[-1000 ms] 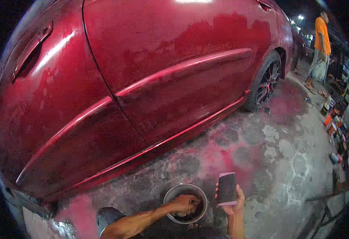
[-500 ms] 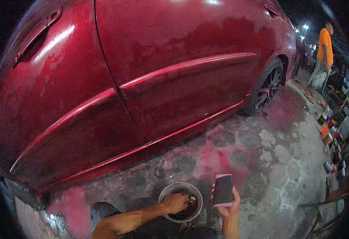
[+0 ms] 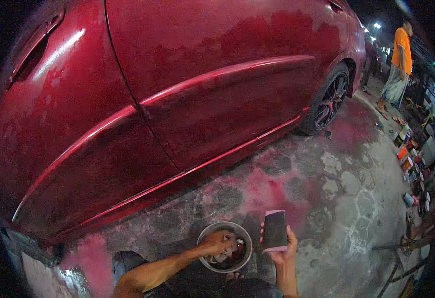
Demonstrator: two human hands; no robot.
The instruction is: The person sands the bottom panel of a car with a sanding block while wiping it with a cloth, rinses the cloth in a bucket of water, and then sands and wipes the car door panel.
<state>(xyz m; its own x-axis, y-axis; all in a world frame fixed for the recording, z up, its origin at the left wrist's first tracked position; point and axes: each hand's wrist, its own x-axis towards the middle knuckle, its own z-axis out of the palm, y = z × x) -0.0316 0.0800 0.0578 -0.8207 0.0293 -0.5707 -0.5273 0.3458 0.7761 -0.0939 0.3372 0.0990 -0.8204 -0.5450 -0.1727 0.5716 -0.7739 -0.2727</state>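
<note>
Grey floor [image 3: 322, 208] with pink and red stains runs beside a big red car [image 3: 217, 109], and it is dark outside. Far off to the right, a person in an orange shirt [image 3: 401, 52] stands near a messy row of cans [image 3: 410, 163]. Small lights [image 3: 377, 25] shine behind.

Work on the car looks only partly done. Some of its side is dark and shiny, while other bits look dull and patchy. I cannot tell just how much is left. Neither hand touches the car now.

The round bucket [image 3: 250, 248] sits on the floor, close in front of the person, with something dark inside. The left hand [image 3: 216, 244] is down in the bucket with its fingers curled. Something pale shows under it, maybe a cloth, but I cannot tell if the fingers pinch it.

The right hand [image 3: 281, 256] is up in the air, just right of the bucket. It holds a flat block [image 3: 275, 231], dark on its face and pink at both ends. The thumb presses one long side and the fingertips [image 3: 262, 231] wrap the other, so the grip looks firm.
</note>
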